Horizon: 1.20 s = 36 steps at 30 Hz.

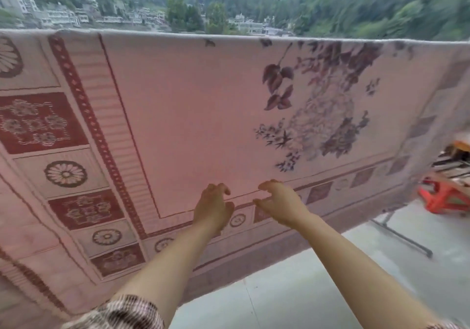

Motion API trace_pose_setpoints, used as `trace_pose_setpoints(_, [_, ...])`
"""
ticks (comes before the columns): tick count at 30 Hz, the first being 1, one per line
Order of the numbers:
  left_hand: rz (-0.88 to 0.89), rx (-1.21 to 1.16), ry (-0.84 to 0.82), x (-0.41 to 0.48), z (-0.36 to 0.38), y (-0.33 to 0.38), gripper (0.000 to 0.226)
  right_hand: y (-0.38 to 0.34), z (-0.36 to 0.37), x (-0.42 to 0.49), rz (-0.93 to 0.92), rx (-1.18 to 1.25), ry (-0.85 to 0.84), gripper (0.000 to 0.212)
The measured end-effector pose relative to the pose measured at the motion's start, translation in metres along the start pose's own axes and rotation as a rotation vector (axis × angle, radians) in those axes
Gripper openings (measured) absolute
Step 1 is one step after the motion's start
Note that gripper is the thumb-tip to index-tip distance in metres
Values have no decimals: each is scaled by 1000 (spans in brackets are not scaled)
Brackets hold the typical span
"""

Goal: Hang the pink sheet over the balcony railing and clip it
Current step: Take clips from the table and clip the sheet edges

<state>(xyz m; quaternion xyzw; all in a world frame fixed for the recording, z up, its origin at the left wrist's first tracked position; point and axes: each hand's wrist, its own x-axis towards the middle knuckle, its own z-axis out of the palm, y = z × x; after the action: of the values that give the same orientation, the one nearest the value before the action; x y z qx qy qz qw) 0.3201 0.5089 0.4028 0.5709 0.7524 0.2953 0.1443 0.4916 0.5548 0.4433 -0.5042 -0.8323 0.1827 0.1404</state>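
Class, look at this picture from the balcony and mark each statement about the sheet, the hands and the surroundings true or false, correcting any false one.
1. The pink sheet is draped over the top rail. True.
2. Both hands are gripping clips. False: the left hand and right hand are open and empty, fingers curled near the sheet.
3. A red plastic stool stands at the right. True.
4. The sheet is plain, without pattern. False: it has flowers and bordered squares.
5. Wooded hills rise beyond the rail. True.

red stool [443, 197] right | hillside buildings [66, 15] | wooded hills [381, 5]
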Motion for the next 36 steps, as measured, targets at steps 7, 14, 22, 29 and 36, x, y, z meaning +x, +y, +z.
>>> trace_pose_setpoints(7, [225, 77, -184, 65, 120, 146, 30, 173, -65, -13, 295, 35, 76, 48])
trace_pose_setpoints(14, [352, 65, -345, 147, 274, 293, 29, 356, -140, 0, 517, 81, 118, 54])
trace_pose_setpoints(22, [475, 81, -512, 201, 430, 490, 37, 560, -240, -6, 756, 70, 160, 41])
trace_pose_setpoints(29, [616, 100, -559, 233, 590, 652, 42, 757, -319, -15, 889, 53, 188, 56])
trace_pose_setpoints(36, [608, 135, -598, 262, 725, 821, 49, 946, -416, -23, 953, 18, 176, 58])
